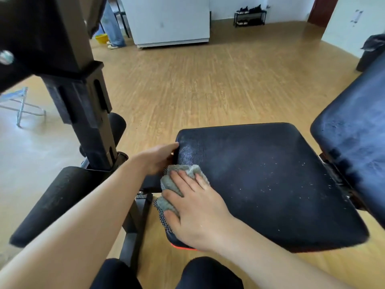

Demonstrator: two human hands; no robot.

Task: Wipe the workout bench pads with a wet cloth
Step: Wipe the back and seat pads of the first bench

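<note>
Pressed flat with fingers spread, the right hand (198, 207) pins a crumpled grey terry cloth (179, 180) against the near-left corner of the dusty black padded seat (270, 184), while just beyond it the left hand (158, 157) curls around the seat's left edge, beside the black upright frame post (83, 101).
</note>
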